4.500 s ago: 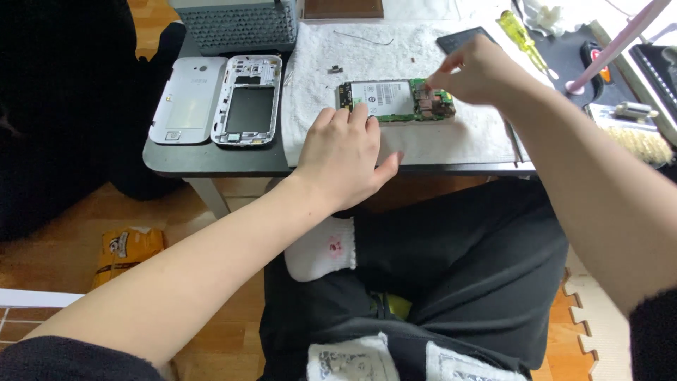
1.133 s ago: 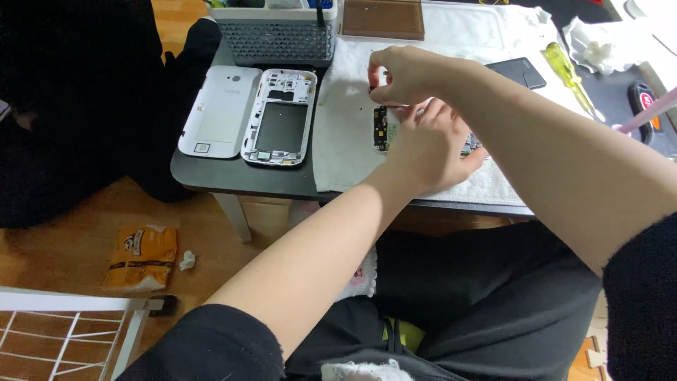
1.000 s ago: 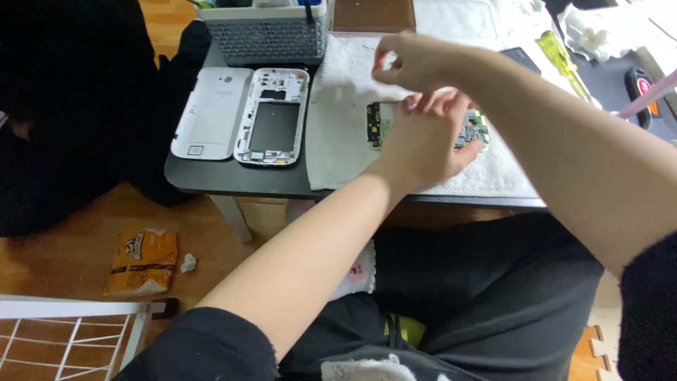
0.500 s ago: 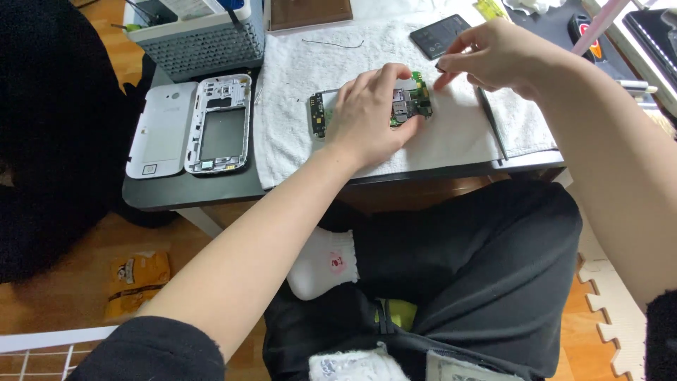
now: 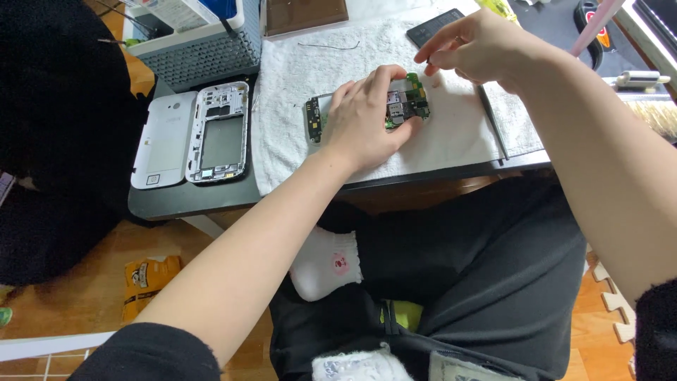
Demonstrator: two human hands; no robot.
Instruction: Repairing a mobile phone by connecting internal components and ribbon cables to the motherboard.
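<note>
A stripped phone body with a green circuit board (image 5: 407, 104) lies on a white towel (image 5: 296, 85) on a low dark table. My left hand (image 5: 367, 116) lies flat over the middle of the phone and presses it down. My right hand (image 5: 472, 46) hovers just above the phone's right end, fingertips pinched together; whether anything small is between them cannot be made out.
A white back cover (image 5: 161, 140) and a silver phone frame (image 5: 220, 132) lie side by side at the table's left. A grey mesh basket (image 5: 204, 53), a brown board (image 5: 305, 14) and a dark phone screen (image 5: 434, 27) stand behind. A snack bag (image 5: 144, 279) lies on the floor.
My left hand went from the table's edge onto the phone, which was briefly stood on edge and now lies flat again. My right hand lifted slightly off its right end.
</note>
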